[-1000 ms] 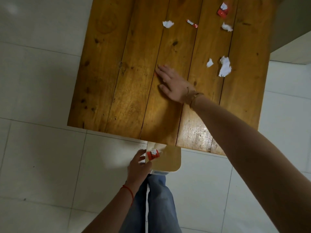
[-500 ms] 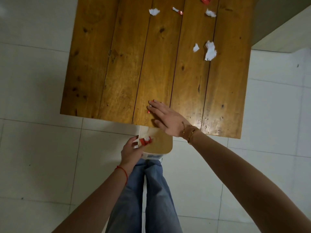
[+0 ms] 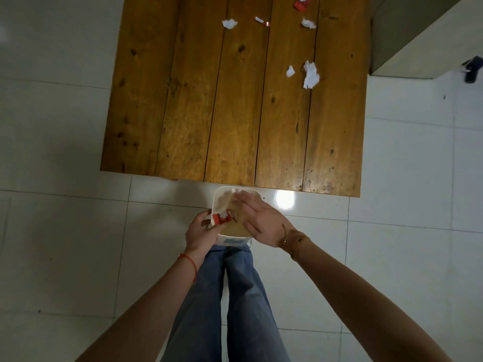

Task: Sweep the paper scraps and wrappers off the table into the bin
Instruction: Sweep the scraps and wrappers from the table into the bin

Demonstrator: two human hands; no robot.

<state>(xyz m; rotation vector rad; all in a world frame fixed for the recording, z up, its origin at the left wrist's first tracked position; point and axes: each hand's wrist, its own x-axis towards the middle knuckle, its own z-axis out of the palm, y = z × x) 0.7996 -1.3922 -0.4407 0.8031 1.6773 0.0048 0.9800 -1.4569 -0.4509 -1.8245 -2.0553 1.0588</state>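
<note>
A small white bin (image 3: 220,195) with a beige inside hangs just below the near edge of the wooden table (image 3: 235,113). My left hand (image 3: 200,235) grips its left rim, next to a red and white wrapper (image 3: 222,219) lying inside. My right hand (image 3: 257,218) is over the bin's mouth, palm down, fingers spread. At the table's far end lie white paper scraps (image 3: 311,74), (image 3: 229,23), (image 3: 308,23) and red wrappers (image 3: 262,21), (image 3: 302,3).
White tiled floor (image 3: 405,205) surrounds the table. My legs in blue jeans (image 3: 235,296) stand below the bin. A grey cabinet or bench (image 3: 407,40) stands at the upper right, with a dark object (image 3: 471,71) beside it.
My right hand has swept back across the table towards me and off its near edge, ending over the bin. The view has pulled back from the table.
</note>
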